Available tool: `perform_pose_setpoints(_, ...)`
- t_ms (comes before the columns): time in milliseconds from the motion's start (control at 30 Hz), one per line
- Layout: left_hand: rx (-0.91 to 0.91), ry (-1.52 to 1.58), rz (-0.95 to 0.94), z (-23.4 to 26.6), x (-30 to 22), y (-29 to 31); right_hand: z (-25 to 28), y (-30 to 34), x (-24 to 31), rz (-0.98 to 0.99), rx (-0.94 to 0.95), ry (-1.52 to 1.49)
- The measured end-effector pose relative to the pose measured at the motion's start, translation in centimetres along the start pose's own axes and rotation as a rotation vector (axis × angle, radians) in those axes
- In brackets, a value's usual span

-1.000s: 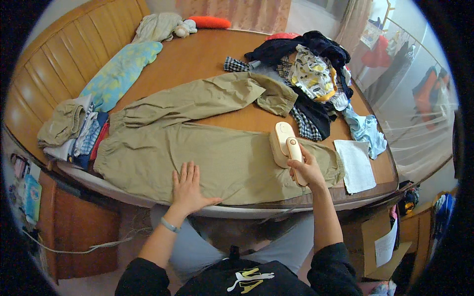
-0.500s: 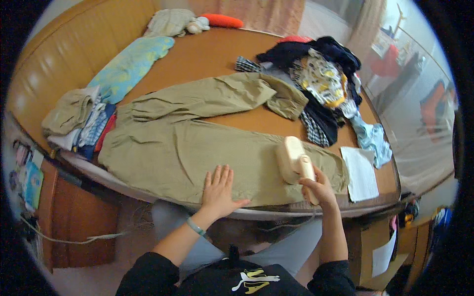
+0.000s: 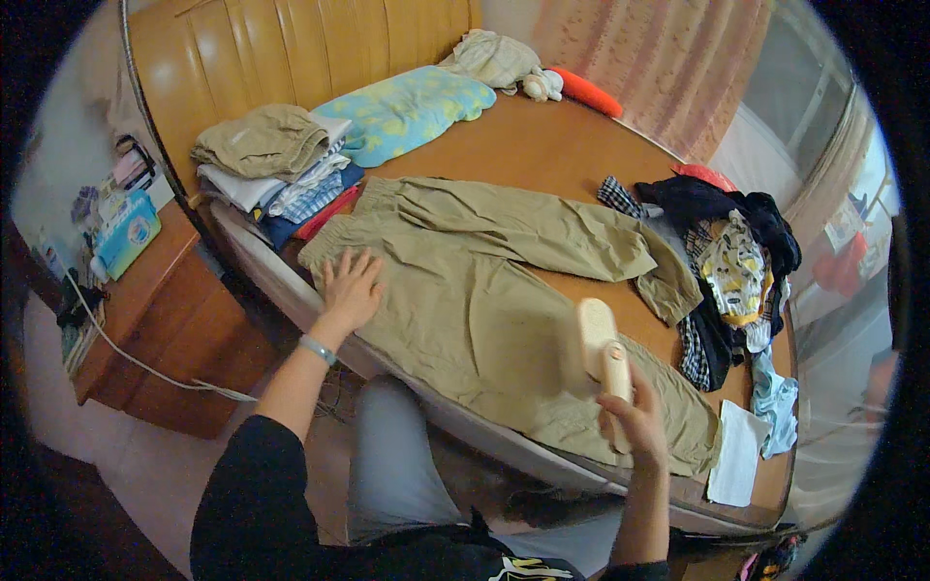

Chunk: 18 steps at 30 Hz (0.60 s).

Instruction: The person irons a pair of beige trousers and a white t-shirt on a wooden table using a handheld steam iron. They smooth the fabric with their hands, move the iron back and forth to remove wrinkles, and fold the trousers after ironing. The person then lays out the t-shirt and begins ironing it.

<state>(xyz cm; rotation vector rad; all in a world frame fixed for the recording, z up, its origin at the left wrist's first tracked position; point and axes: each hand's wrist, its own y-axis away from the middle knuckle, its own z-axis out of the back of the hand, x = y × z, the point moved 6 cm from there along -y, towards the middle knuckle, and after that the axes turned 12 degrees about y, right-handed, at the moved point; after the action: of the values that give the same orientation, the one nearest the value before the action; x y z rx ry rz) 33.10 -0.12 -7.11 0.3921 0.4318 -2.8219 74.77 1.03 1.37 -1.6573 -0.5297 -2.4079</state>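
Observation:
A pair of khaki trousers (image 3: 455,300) lies spread across the brown bed mat (image 3: 542,145), waistband to the left and legs stretching right. My left hand (image 3: 351,290) rests flat on the cloth close to the waistband, its fingers apart. In my right hand (image 3: 635,418) is the handle of a cream handheld garment steamer (image 3: 595,334), with the fingers wrapped round it. The steamer's head is over the nearer trouser leg; motion blur hides whether it touches the fabric.
Folded clothes (image 3: 315,189) are stacked by the headboard, beside a blue-yellow pillow (image 3: 412,111). At the right are a clothes heap (image 3: 733,266), a light blue garment (image 3: 775,402) and a white cloth (image 3: 738,453). A cord (image 3: 145,353) runs past a wooden cabinet (image 3: 174,329).
The view has turned left. My left hand has moved from the middle of the nearer leg to the waistband end. The steamer is still in my right hand over the leg, moved slightly toward the waist.

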Motion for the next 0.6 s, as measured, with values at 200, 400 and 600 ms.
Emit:
perform_pose_setpoints(200, 0.043, 0.018, 0.065, -1.0, 3.8, 0.2, -11.8, -5.4, 3.2, -0.002, 0.289, -0.006)
perform_pose_setpoints(400, -0.058, 0.067, 0.054, -1.2, 5.3, 0.4, -11.1, -7.6, -0.5, -0.075, 0.244, 0.008)
perform_pose_setpoints(600, -0.041, 0.076, 0.11, 0.2, 5.5, -0.2, -5.3, -7.3, -1.0, -0.073, 0.005, 0.045)
